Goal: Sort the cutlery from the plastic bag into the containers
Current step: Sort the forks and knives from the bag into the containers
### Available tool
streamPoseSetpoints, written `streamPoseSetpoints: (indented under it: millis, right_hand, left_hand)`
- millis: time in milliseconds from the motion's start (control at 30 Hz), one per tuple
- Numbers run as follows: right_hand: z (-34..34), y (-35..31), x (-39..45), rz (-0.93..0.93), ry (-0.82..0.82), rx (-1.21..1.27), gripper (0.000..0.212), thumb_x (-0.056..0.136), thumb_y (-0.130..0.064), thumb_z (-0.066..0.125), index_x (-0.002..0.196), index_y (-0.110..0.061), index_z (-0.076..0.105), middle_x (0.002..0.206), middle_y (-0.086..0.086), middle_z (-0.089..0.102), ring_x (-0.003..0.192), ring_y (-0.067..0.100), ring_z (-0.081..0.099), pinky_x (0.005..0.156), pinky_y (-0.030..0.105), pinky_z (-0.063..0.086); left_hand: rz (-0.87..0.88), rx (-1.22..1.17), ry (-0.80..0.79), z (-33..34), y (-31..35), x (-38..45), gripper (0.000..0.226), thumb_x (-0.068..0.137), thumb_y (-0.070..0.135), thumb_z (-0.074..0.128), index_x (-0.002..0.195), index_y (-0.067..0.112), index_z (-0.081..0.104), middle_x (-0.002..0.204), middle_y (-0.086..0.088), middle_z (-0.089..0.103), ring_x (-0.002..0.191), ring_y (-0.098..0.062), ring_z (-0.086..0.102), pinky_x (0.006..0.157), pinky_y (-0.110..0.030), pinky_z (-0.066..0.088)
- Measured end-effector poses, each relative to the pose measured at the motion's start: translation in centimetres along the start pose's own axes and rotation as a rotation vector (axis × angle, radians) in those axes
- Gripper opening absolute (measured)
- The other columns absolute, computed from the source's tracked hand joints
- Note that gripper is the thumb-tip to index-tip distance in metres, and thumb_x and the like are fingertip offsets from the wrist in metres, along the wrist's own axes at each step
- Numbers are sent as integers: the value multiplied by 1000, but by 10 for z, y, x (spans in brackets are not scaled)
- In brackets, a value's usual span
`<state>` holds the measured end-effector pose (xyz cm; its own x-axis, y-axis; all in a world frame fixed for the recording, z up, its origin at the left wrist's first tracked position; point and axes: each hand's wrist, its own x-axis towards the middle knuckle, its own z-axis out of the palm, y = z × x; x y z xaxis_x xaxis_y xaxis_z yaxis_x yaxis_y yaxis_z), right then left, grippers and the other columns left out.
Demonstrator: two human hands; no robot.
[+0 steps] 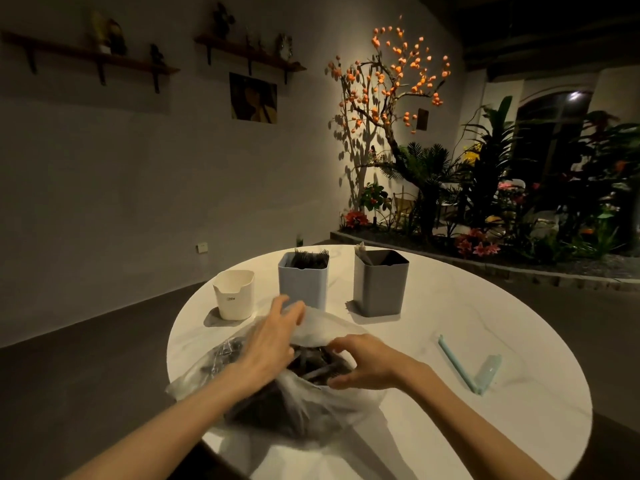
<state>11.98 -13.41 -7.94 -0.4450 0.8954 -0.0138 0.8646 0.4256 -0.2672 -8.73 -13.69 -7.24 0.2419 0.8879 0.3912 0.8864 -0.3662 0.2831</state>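
A clear plastic bag (322,407) full of black cutlery (313,367) lies on the round white table (450,424) in front of me. My left hand (270,337) grips the far flap of the bag's mouth and lifts it. At the near right rim of the opening, my right hand (363,363) pinches the plastic. Behind the bag stand three containers: a small white one (233,296) at the left, a light blue one (304,284) holding black forks, and a grey one (380,284) with a few pieces inside.
A pale blue bag clip (467,367) lies open on the table to the right. A planted bed with flowers and an orange-fruited tree (391,84) fills the back right. Dark floor surrounds the table.
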Motion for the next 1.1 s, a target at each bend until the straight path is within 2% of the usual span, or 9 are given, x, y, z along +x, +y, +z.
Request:
streamPoseSetpoints:
  millis: [133, 200, 267, 433, 567, 667, 767, 833, 1100]
  right_hand:
    - [0, 13, 6, 46, -136, -7, 56, 88, -19, 69, 141, -26, 54, 143, 2, 55, 130, 23, 51, 108, 35, 45]
    - [-5, 14, 9, 38, -144, 19, 67, 86, -18, 73, 147, -28, 47, 149, -3, 49, 136, 18, 46, 112, 31, 41]
    - [-10, 11, 14, 29, -129, -1, 76, 84, -19, 77, 151, -27, 41, 152, -4, 46, 138, 17, 44, 113, 31, 40]
    - [-10, -6, 22, 3, -129, -140, 69, 82, -41, 80, 143, -27, 50, 142, -2, 55, 127, 24, 51, 106, 39, 48]
    - [-1, -38, 36, -141, -88, 87, 33, 92, -36, 71, 122, -23, 68, 119, -2, 71, 105, 19, 65, 95, 36, 55]
    - [9, -57, 56, -135, -113, 190, 54, 86, -40, 76, 136, -30, 58, 134, -6, 64, 118, 15, 60, 107, 37, 48]
    - [20, -67, 75, -75, -196, 18, 97, 79, -39, 81, 158, -30, 25, 159, -2, 37, 142, 23, 39, 120, 45, 32]
    - [22, -75, 81, -71, -306, -17, 104, 81, -34, 80, 160, -30, 13, 164, -1, 27, 147, 26, 32, 121, 46, 28]
    - [7, -73, 97, -15, -425, -100, 63, 94, -42, 64, 151, -42, 38, 147, -2, 50, 137, 29, 45, 112, 46, 38]
  left_hand:
    - [17, -44, 126, -22, -27, -2, 35, 80, -7, 67, 71, 26, 70, 148, -1, 50, 130, -26, 54, 97, -38, 52]
    - [-22, 145, -5, -24, -38, -8, 28, 89, 5, 67, 103, 28, 76, 152, 0, 47, 133, -26, 50, 105, -42, 47]
    - [-73, 308, -152, -20, -49, -13, 46, 91, 11, 67, 133, 26, 57, 154, -4, 36, 133, -29, 46, 102, -46, 48]
    - [-150, 207, -301, -15, -51, -20, 63, 81, 8, 67, 136, 24, 41, 167, -9, -7, 147, -33, 27, 109, -49, 40]
    - [-117, 140, -225, -12, -44, -18, 40, 96, 23, 53, 135, 21, 45, 169, -1, -5, 137, -30, 45, 107, -49, 45]
    - [-94, 166, -212, -9, -48, -15, 48, 91, 17, 63, 134, 22, 44, 169, -2, -9, 129, -30, 52, 98, -43, 51]
    - [-111, 127, -274, -8, -54, -13, 63, 83, 8, 70, 137, 23, 41, 168, -1, -13, 131, -26, 50, 96, -38, 54]
    - [-118, 100, -305, -8, -54, -11, 66, 84, 3, 67, 141, 21, 39, 168, -1, -14, 141, -26, 40, 100, -35, 51]
    - [-140, 95, -415, -18, -62, -9, 77, 83, -4, 62, 148, 26, 32, 167, 1, -18, 142, -29, 39, 100, -38, 52]
